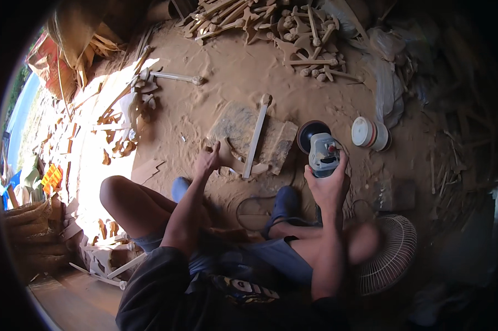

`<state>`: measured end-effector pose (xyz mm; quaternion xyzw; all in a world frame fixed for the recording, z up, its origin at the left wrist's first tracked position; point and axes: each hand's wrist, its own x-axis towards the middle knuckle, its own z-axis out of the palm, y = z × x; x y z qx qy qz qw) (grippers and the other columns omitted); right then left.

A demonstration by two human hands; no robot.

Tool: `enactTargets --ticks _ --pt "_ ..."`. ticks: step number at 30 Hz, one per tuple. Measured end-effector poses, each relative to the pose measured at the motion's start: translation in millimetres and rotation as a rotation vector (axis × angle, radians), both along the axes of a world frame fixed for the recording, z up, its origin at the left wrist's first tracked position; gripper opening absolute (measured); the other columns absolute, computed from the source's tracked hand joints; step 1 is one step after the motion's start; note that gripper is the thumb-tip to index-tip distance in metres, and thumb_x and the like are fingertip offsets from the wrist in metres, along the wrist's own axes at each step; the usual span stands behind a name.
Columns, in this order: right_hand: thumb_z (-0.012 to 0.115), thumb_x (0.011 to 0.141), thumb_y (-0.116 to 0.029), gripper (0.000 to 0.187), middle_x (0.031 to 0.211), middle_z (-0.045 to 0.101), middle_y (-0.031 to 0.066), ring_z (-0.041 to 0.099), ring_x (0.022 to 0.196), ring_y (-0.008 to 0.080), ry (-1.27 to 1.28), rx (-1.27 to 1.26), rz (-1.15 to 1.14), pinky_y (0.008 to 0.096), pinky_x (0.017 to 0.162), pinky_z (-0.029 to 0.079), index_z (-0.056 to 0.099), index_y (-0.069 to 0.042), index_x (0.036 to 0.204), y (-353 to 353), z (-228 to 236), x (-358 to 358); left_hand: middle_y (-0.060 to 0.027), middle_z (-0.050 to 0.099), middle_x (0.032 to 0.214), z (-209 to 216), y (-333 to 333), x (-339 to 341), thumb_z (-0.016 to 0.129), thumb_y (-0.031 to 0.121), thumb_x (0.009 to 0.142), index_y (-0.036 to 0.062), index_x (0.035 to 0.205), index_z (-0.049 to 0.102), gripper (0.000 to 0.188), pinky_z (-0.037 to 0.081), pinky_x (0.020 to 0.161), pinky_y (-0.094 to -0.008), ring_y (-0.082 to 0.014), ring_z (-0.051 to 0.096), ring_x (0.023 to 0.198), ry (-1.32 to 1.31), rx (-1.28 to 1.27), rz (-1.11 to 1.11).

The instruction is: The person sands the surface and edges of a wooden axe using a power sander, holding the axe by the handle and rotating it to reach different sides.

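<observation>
My left hand (pixel 207 161) is closed on one end of a curved, pale wooden piece (pixel 231 160), which rests against a flat, worn block (pixel 229 122) on the dusty ground. Across that block lies a straight wooden bar (pixel 256 135) with a rounded knob at its far end. My right hand (pixel 330 189) grips a handheld power sander (pixel 322 150) with a grey-green body. Its round, dark disc (pixel 311 130) points away to the far left, just right of the block and apart from the wood. Whether the disc is spinning I cannot tell.
A large heap of shaped wooden pieces (pixel 298 41) lies at the far side. More wood (pixel 177 76) is scattered at the left. A white tub (pixel 362 131) lies right of the sander. A wire fan guard (pixel 389 256) stands by my right knee. A cord (pixel 243 205) loops near my feet.
</observation>
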<state>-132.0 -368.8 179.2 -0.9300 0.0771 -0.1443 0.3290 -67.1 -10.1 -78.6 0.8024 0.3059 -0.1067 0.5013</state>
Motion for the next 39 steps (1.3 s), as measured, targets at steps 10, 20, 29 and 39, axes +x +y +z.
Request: enactTargets --ticks 10,20,29,39 --pt "0.085 0.077 -0.028 0.093 0.102 0.074 0.0277 0.074 0.085 0.0466 0.175 -0.170 0.458 0.0581 0.072 0.059 0.038 -0.006 0.154 89 -82 -21 -0.0219 0.070 0.075 -65 71 11 0.057 0.032 0.103 0.0046 0.128 0.063 0.038 0.054 0.055 -0.0535 -0.0422 0.070 0.064 -0.614 0.922 -0.709" --pt "0.084 0.077 -0.030 0.089 0.096 0.073 0.0299 0.071 0.087 0.0512 0.404 -0.419 0.505 0.0607 0.075 0.055 0.040 -0.011 0.151 110 -101 -26 -0.0150 0.065 0.069 -58 51 13 0.054 0.021 0.103 0.0019 0.129 0.061 0.032 0.054 0.049 -0.0454 -0.0310 0.067 0.059 -0.645 0.860 -0.796" --pt "0.086 0.078 -0.028 0.088 0.099 0.074 0.0298 0.072 0.089 0.0511 0.443 -0.313 0.465 0.0607 0.077 0.056 0.040 -0.010 0.151 116 -91 -23 -0.0135 0.064 0.071 -85 54 14 0.056 0.020 0.103 -0.0019 0.137 0.059 0.041 0.051 0.047 -0.0420 -0.0272 0.065 0.059 -0.822 1.173 -0.794" --pt "0.083 0.080 -0.031 0.088 0.089 0.073 0.0291 0.072 0.079 0.0487 0.404 -0.397 0.493 0.0594 0.070 0.056 0.039 -0.006 0.153 112 -97 -18 -0.0111 0.063 0.072 -91 48 16 0.062 0.015 0.098 -0.0099 0.138 0.056 0.047 0.049 0.046 -0.0380 -0.0209 0.060 0.058 -0.971 1.307 -0.761"
